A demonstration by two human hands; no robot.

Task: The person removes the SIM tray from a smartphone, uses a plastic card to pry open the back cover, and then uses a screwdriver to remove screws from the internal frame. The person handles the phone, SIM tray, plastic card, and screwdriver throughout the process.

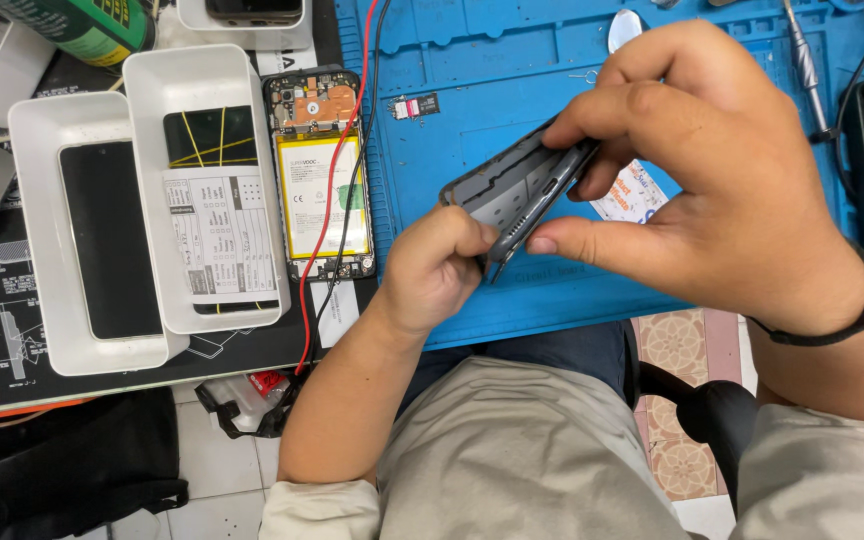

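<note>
Two white rectangular trays (37, 240) are set side by side on the left; a dark phone (110, 240) lies in one, a second phone with a paper label (220, 235) in the other. One opened phone with a yellow battery (322, 175) is laid beside them, crossed by red and black wires (337, 190). Above a blue work mat (472, 80), a grey phone frame (517, 190) is gripped: the left hand (432, 270) is closed on its lower end, the right hand (712, 170) pinches its upper end.

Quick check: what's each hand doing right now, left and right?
Left hand: closed, gripping the lower end of the grey phone.
Right hand: closed on the same phone's upper end.
</note>
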